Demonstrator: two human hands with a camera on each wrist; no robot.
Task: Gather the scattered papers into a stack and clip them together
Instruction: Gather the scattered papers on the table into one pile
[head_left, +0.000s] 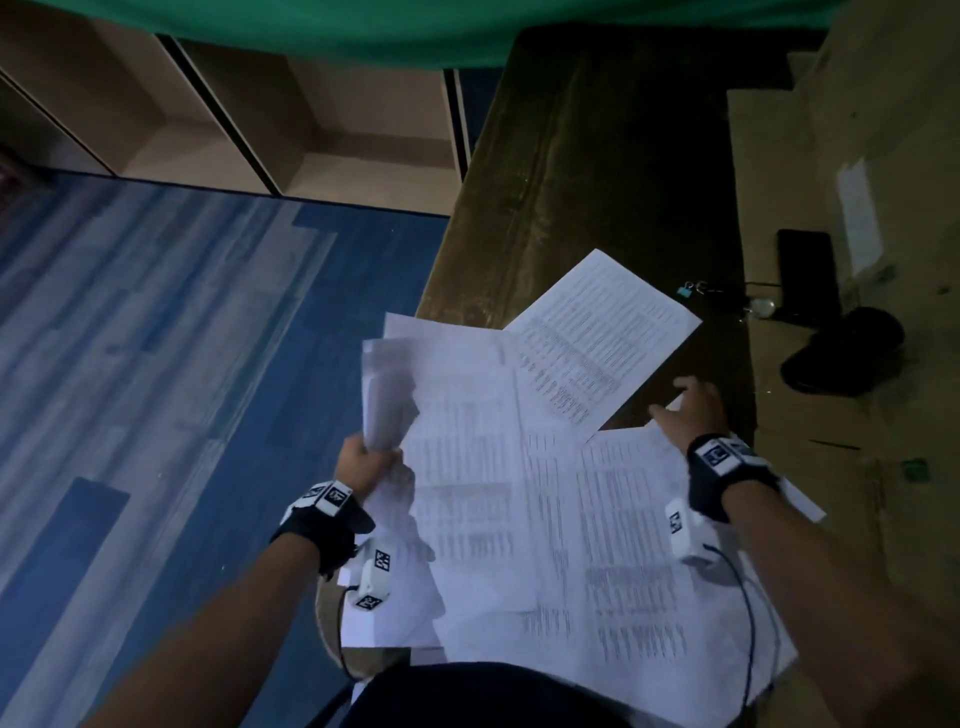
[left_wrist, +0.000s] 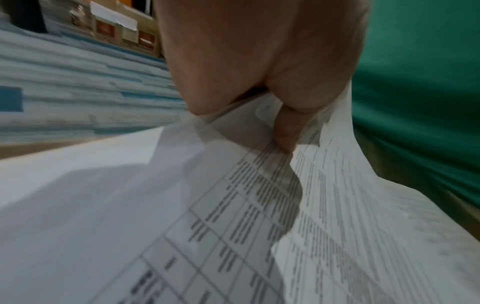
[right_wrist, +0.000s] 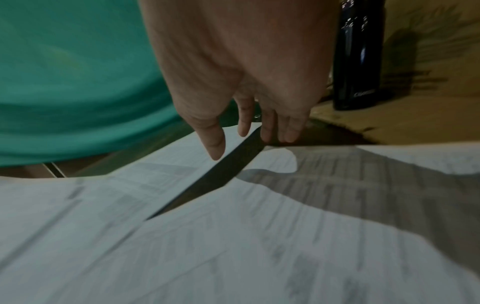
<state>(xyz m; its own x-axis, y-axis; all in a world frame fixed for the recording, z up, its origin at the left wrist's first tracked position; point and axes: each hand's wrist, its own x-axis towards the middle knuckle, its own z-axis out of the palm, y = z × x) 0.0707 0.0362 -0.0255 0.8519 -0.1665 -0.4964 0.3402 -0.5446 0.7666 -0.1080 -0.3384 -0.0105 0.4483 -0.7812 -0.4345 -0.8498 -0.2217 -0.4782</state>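
Observation:
Several white printed sheets (head_left: 571, 519) lie fanned over the near end of a dark table (head_left: 597, 182). One sheet (head_left: 602, 338) lies askew at the far side. My left hand (head_left: 369, 457) pinches the left edge of some sheets (left_wrist: 233, 205) and lifts it, so that edge curls up. My right hand (head_left: 685, 410) hovers with fingers spread over the right sheets (right_wrist: 285, 226), fingertips (right_wrist: 291, 135) close to a sheet's far edge. A small blue binder clip (head_left: 687, 289) lies on the table beyond the papers.
A black phone (head_left: 805, 270) and a dark rounded object (head_left: 847, 348) lie on brown cardboard (head_left: 831, 156) to the right. A small clear round object (head_left: 763, 306) sits by the clip. Blue plank floor (head_left: 156, 364) lies left; green cloth (head_left: 415, 26) hangs at the far end.

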